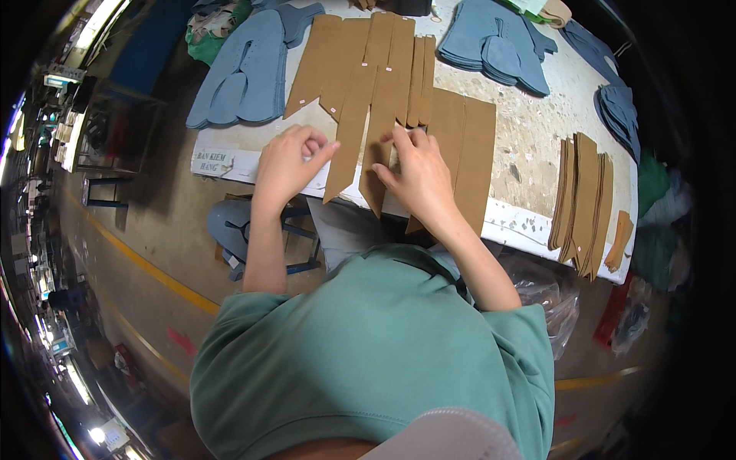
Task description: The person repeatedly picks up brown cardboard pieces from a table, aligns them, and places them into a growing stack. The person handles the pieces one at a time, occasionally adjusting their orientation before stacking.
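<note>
Brown flat cut pieces (354,84), some with pointed ends and small white tags, lie side by side on the worktable in front of me. My left hand (291,161) hovers by the left pieces, its fingers loosely curled, thumb held apart, and nothing visible in it. Over a brown pointed strip (376,188) is my right hand (418,169); its thumb and bent forefinger are apart and seem to touch the strip. The tip of that strip hangs past the table's front edge. Right of this hand lies a wide brown panel (475,161).
Blue-grey cut pieces are stacked at the left (244,69) and back right (494,46). More brown strips (585,199) lie stacked toward the right edge of the white, worn table (525,146). A blue stool (299,241) stands below the table's front edge.
</note>
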Demonstrator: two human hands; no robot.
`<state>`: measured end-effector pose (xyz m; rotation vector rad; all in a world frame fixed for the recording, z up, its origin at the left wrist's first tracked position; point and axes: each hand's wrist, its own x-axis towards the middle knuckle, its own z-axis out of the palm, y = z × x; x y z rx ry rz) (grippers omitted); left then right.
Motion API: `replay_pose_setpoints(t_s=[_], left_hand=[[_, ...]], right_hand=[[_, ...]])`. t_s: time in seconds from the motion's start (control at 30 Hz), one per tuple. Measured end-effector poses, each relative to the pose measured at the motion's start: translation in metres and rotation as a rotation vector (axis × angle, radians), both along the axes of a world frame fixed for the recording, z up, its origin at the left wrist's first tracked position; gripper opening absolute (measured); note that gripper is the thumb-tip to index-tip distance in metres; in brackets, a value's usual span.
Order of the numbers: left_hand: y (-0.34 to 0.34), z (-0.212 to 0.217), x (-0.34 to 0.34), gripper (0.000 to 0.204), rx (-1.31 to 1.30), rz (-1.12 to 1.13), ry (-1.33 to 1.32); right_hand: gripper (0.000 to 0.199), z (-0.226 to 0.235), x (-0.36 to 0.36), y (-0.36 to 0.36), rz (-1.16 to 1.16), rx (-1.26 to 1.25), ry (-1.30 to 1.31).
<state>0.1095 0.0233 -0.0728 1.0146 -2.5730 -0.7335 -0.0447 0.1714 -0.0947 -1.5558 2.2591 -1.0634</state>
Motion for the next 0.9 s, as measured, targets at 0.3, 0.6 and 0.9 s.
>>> replay_pose_setpoints(t_s=[0.3,0.6,0.9], left_hand=[[-0.002,-0.036,-0.026,0.019,0.324,0.041,0.267],[0.005,0.042,-0.019,0.021,0.757,-0.234,0.695],[0.048,0.051,-0.133,0.046,0.920,-0.543,0.677]], right_hand=[[0.033,-0.013,0.002,-0.016,0.073,-0.048,-0.274],[0.041,0.055,-0.070,0.070,0.319,-0.214,-0.837],[0.046,0.060,-0.134,0.118,-0.119,-0.492,-0.881]])
